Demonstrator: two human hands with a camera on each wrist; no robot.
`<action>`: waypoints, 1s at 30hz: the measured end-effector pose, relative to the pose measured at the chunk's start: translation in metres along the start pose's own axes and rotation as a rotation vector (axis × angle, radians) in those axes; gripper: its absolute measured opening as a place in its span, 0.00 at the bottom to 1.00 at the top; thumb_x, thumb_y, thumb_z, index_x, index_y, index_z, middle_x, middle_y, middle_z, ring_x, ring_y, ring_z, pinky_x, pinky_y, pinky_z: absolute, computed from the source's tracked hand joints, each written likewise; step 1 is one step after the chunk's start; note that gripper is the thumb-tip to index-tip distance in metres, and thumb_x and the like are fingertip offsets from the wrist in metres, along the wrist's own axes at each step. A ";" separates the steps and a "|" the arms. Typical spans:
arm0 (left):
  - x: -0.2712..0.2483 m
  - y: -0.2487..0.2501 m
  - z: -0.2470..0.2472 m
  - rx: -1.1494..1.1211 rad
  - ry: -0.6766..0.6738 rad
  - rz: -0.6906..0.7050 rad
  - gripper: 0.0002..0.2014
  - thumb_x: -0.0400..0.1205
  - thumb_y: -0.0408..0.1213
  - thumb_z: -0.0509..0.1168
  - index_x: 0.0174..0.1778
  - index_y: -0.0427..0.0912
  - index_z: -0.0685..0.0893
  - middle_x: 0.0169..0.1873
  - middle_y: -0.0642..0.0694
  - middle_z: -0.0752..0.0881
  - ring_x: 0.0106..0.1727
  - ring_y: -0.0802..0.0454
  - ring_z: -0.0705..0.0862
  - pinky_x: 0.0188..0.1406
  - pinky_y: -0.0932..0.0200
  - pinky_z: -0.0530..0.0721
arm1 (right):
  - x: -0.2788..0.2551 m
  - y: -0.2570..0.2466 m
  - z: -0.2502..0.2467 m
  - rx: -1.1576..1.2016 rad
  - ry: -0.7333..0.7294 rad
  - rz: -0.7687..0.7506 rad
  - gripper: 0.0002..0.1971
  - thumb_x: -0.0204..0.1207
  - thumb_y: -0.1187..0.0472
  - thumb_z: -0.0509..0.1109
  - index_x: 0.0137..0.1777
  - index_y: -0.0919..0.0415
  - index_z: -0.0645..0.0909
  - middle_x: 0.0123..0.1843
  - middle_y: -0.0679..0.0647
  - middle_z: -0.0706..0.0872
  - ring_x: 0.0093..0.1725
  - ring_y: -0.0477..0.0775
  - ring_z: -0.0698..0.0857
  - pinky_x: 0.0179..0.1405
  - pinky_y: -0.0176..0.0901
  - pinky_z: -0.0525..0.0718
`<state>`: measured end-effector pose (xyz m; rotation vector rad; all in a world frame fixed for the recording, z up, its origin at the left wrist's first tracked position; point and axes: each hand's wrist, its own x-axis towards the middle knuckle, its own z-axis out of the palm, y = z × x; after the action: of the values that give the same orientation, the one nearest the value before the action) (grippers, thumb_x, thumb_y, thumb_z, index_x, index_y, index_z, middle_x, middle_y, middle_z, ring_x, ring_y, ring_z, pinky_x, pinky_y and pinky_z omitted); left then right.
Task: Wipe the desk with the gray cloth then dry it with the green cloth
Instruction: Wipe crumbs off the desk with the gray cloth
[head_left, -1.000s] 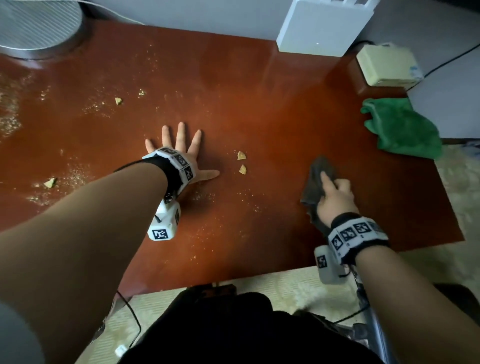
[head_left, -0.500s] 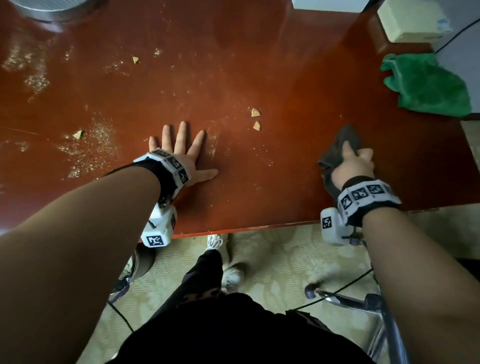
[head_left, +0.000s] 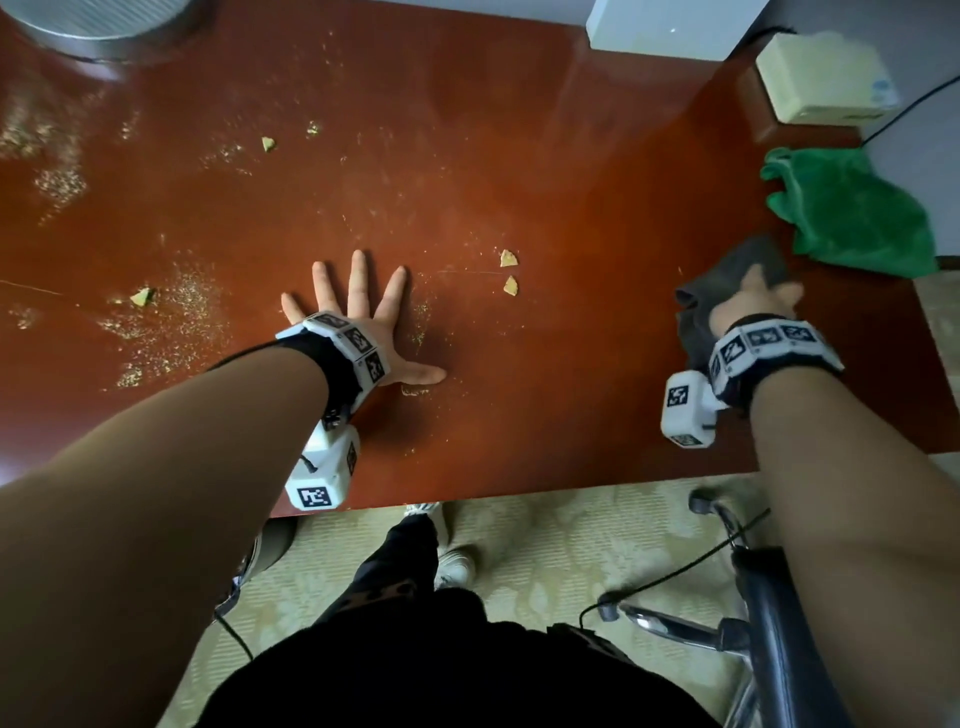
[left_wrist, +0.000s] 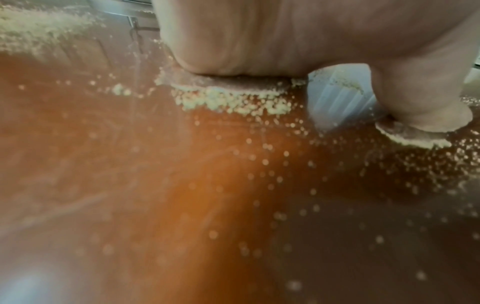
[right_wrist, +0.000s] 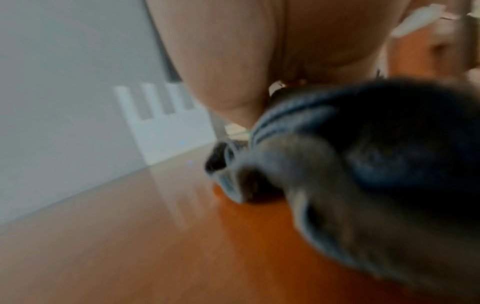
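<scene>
— Gray cloth sits bunched under the right hand, fingers curled round it, at the desk's right end; which way does the mess lie?

— Leftward: crumbs and dust spread toward the left hand, which lies flat, fingers splayed, holding nothing

— And the green cloth?

— Just beyond the right hand, at the far-right edge, untouched

— So the right hand's sweep, I judge, runs left across the desk

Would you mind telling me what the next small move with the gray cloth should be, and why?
Probably sweep the gray cloth, gripped by the right hand, leftward across the desk. Two crumb pieces and scattered fine crumbs lie to its left, around the flat left hand. The green cloth lies unused at the right edge.
</scene>
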<state>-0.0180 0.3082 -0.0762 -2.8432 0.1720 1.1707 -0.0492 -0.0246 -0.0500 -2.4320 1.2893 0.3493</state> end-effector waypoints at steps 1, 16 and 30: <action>0.001 0.000 0.000 0.003 -0.007 0.000 0.61 0.60 0.80 0.59 0.75 0.64 0.23 0.76 0.49 0.20 0.79 0.33 0.28 0.74 0.25 0.41 | 0.006 -0.002 0.003 -0.037 -0.053 0.024 0.31 0.82 0.67 0.57 0.83 0.56 0.53 0.80 0.65 0.56 0.77 0.69 0.63 0.76 0.58 0.65; 0.000 0.001 0.000 0.012 -0.013 -0.006 0.61 0.59 0.80 0.59 0.74 0.64 0.23 0.76 0.49 0.20 0.79 0.33 0.28 0.75 0.25 0.41 | -0.041 -0.009 0.021 0.049 -0.154 -0.586 0.27 0.80 0.73 0.55 0.78 0.52 0.67 0.71 0.61 0.66 0.65 0.62 0.75 0.70 0.40 0.66; 0.008 0.003 -0.007 -0.001 -0.028 -0.015 0.63 0.57 0.80 0.61 0.74 0.65 0.22 0.75 0.49 0.19 0.78 0.32 0.28 0.73 0.24 0.43 | -0.055 -0.011 0.045 -0.067 -0.295 -0.720 0.27 0.79 0.73 0.55 0.76 0.53 0.70 0.70 0.56 0.68 0.67 0.57 0.73 0.64 0.32 0.65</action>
<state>-0.0078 0.3038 -0.0765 -2.8223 0.1488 1.2081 -0.0723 0.0418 -0.0672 -2.5744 0.2453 0.5149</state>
